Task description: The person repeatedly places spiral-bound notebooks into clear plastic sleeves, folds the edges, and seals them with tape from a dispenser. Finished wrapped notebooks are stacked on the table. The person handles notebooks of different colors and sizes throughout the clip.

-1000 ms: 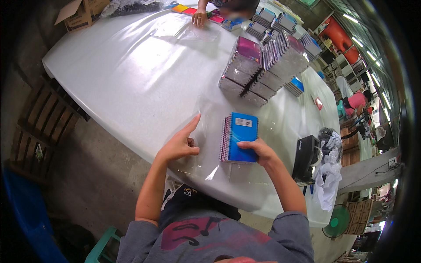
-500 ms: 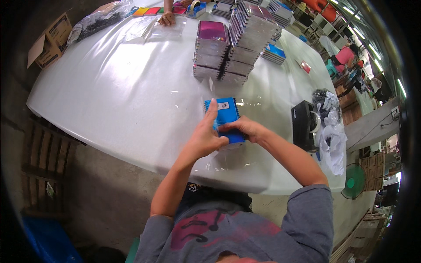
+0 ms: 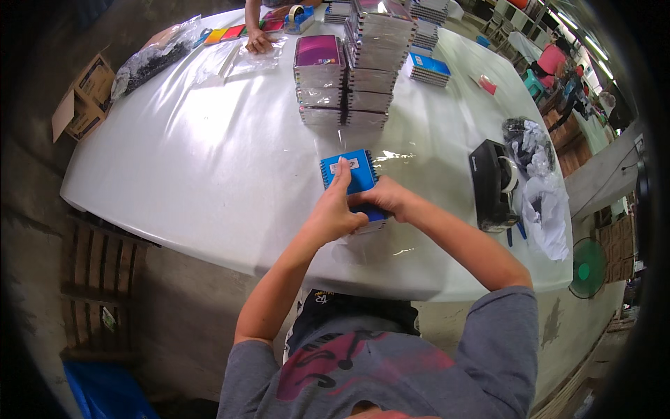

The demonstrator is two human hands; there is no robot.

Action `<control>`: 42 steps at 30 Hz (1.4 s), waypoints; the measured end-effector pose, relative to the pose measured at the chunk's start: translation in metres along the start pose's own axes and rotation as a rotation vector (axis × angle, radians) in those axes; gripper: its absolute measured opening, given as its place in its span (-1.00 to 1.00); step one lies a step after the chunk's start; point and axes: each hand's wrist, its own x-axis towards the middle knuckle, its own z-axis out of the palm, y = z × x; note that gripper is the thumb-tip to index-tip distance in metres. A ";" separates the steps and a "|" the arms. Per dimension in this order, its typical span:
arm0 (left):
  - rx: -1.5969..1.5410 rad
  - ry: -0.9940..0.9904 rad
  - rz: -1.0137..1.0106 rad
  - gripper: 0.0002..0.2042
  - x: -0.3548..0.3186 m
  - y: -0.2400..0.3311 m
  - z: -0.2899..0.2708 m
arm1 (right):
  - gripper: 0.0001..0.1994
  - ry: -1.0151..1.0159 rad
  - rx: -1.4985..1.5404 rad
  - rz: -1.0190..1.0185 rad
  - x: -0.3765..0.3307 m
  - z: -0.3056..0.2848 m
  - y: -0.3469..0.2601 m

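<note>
Blue spiral notebooks (image 3: 361,180) with a white label lie bundled in front of me near the table's front edge, their wire bindings along the sides. My left hand (image 3: 336,211) grips them from the left, its thumb stretched up over the top cover. From the right, my right hand (image 3: 386,197) closes around the bundle, its fingers bent across the cover and meeting the left hand. Both hands hide the middle of the covers. Clear plastic glints on the tabletop around the bundle.
Beyond stand tall stacks of plastic-wrapped notebooks (image 3: 320,80), with blue notebooks (image 3: 429,68) to their right. At right are a black tape dispenser (image 3: 490,185) and crumpled plastic (image 3: 544,216). Another person's hand (image 3: 259,42) rests on clear plastic sleeves. An open carton (image 3: 91,94) is far left.
My view has shifted slightly, so the table sits differently in the picture. Both hands keep their hold on the blue notebooks, the right hand's fingers drawn a little closer to the left hand.
</note>
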 end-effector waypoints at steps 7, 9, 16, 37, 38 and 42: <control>-0.328 -0.002 -0.068 0.03 -0.018 0.024 -0.017 | -0.40 0.079 -0.040 -0.169 -0.006 0.000 0.002; -0.296 0.042 -0.085 0.00 -0.025 0.032 -0.026 | -0.27 0.070 0.001 -0.162 -0.009 0.000 -0.003; -0.289 0.100 -0.028 0.01 -0.036 0.032 -0.029 | -0.03 0.197 0.022 -0.115 -0.004 0.000 0.006; -0.092 -0.067 0.035 0.26 0.008 0.019 0.007 | 0.02 0.237 0.073 -0.221 0.015 0.002 0.043; -0.057 -0.037 0.137 0.30 0.010 0.008 0.010 | 0.02 0.228 0.175 -0.217 0.012 0.006 0.042; -0.044 -0.060 0.184 0.43 0.013 0.005 0.010 | 0.01 0.343 -0.115 -0.157 -0.013 0.016 0.020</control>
